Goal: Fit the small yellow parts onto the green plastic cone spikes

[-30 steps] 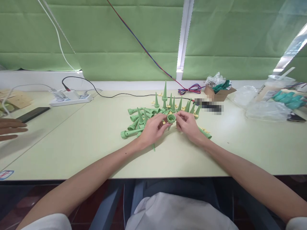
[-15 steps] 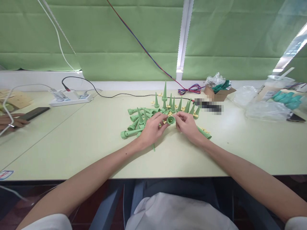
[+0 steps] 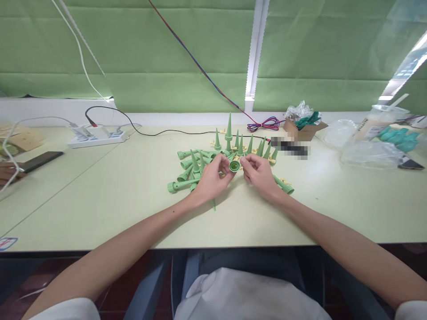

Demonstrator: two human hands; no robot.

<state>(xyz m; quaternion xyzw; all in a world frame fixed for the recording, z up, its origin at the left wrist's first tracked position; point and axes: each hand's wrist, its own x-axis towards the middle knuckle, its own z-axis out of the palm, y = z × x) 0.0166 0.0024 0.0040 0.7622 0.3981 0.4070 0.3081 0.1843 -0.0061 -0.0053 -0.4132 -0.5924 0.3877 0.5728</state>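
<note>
My left hand (image 3: 215, 178) is closed around a green plastic watering spike (image 3: 235, 166), whose round open end faces me. Against that open end's right side, the pinched thumb and fingers of my right hand (image 3: 256, 172) touch it. Whether something small is also between those right fingers cannot be seen. Behind and left of my hands spreads a pile of similar green spikes (image 3: 182, 185), some lying down. Several pointed spikes stand upright, among them a tall one (image 3: 229, 129). Small yellow valve pieces (image 3: 286, 182) show among them.
At the left stand a white power strip (image 3: 96, 139) and a dark phone (image 3: 43, 161) by another person's hand (image 3: 10, 172). A cardboard box (image 3: 305, 131), coiled red-blue wire (image 3: 267, 124), plastic bags (image 3: 372, 154) and a drink cup (image 3: 370, 126) sit along the right back.
The held spike has shifted slightly left, its open end turned more toward me. The right fingers have moved a little with it. At far left, the other person's hand has drawn back left.
</note>
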